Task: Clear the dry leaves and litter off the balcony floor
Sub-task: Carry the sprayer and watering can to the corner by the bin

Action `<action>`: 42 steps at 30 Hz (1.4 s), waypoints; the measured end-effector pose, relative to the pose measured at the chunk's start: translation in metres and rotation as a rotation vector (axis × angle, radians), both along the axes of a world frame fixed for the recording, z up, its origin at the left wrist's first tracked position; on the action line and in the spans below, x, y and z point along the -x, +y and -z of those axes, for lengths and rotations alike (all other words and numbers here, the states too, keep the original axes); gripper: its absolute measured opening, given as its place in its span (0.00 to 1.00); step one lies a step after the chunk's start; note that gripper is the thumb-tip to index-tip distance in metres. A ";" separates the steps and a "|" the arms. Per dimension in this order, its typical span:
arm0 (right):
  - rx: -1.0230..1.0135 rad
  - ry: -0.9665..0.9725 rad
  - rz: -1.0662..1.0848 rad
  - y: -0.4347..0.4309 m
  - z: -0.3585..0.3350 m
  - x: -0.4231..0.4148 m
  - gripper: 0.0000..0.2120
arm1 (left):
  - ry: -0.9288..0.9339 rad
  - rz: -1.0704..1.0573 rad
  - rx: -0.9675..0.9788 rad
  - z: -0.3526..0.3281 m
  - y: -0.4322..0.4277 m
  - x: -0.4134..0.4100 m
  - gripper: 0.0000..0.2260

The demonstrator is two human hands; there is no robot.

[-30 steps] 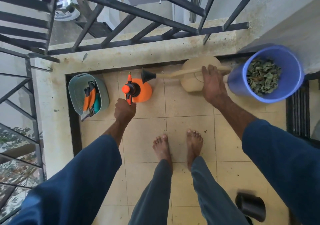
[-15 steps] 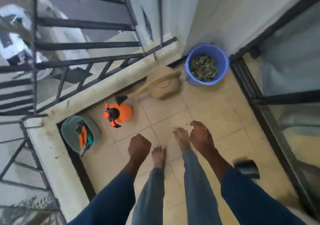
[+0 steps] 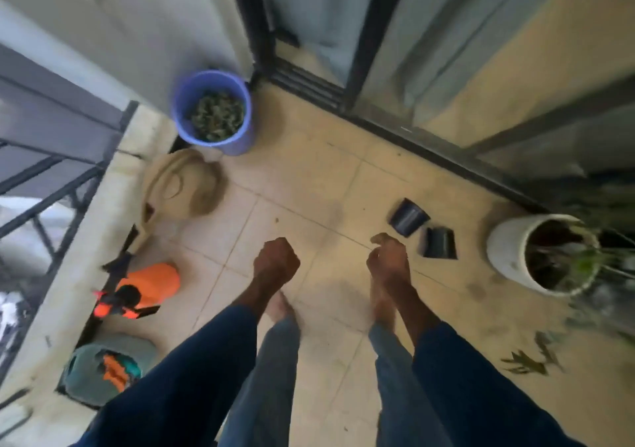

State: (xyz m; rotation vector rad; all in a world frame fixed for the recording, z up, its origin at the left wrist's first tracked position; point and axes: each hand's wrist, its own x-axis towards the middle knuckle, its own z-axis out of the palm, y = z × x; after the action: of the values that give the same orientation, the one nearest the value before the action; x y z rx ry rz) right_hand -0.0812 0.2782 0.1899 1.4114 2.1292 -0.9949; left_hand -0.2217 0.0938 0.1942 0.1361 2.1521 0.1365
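Note:
A blue bucket (image 3: 213, 111) filled with dry leaves stands in the far corner by the wall. Green leaf litter (image 3: 527, 364) lies on the tiles at the lower right. My left hand (image 3: 275, 263) hangs in a closed fist above the floor, holding nothing. To its right, my right hand (image 3: 388, 257) has loosely curled fingers and is also empty. Both hands sit over the middle tiles, far from the bucket. The picture is blurred by motion.
A beige watering can (image 3: 182, 189), an orange sprayer (image 3: 144, 290) and a teal basket (image 3: 103, 372) of tools line the parapet on the left. Two black pots (image 3: 409, 221) lie tipped near a white planter (image 3: 508, 250). A sliding door track (image 3: 429, 144) runs along the right.
My hands let go of the sprayer and the watering can and dropped to my sides. The view swung right, bringing the black pots, the planter and the leaf litter into sight.

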 end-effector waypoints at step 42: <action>-0.180 0.177 0.632 0.272 0.266 -0.215 0.10 | 0.297 0.380 -0.388 0.282 0.384 -0.164 0.07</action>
State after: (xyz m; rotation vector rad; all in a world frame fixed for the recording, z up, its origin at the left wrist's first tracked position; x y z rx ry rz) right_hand 0.1338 0.5503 -0.0757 2.2412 1.9583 -1.1989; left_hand -0.0575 0.4779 -0.0875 0.8282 2.3256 0.3278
